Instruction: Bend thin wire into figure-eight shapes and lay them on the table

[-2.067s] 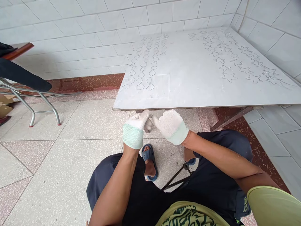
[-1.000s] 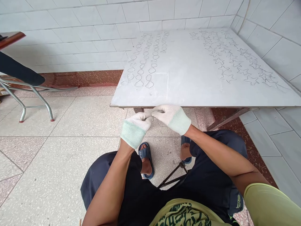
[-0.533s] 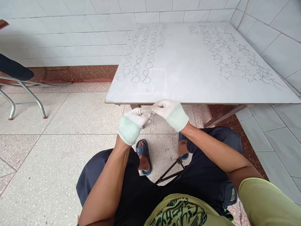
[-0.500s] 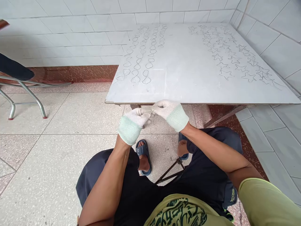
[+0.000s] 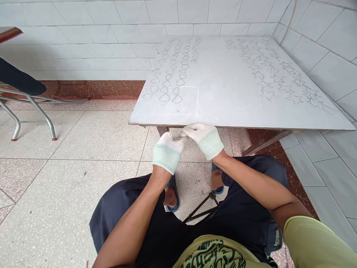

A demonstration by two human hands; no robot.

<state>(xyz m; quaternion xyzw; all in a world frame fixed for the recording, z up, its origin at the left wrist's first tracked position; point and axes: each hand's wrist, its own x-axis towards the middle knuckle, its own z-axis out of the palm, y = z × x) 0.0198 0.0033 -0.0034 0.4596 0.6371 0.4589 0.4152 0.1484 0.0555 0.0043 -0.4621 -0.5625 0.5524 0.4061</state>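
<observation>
Both hands wear white gloves with pale green cuffs and meet just in front of the table's near edge. My left hand is closed, its fingertips pinched against those of my right hand, also closed. Between them is a thin wire, which showed hanging below the fingers half a second ago; the gloves now mostly hide it. Beyond them, on the pale tabletop, thin wires bent into figure-eight shapes lie in columns at the left. Several star-shaped wires lie at the right, some overlapping.
The table's front edge runs right behind my hands, with a wooden leg below. A tiled wall borders the back and right. To the left stands a metal-legged stool with a person's dark-clad leg. A dark folding frame stands between my feet.
My left hand has turned and shifted right, closer against the right hand. The wire that hung below the fingers is no longer visible there. The camera view has tilted slightly upward.
</observation>
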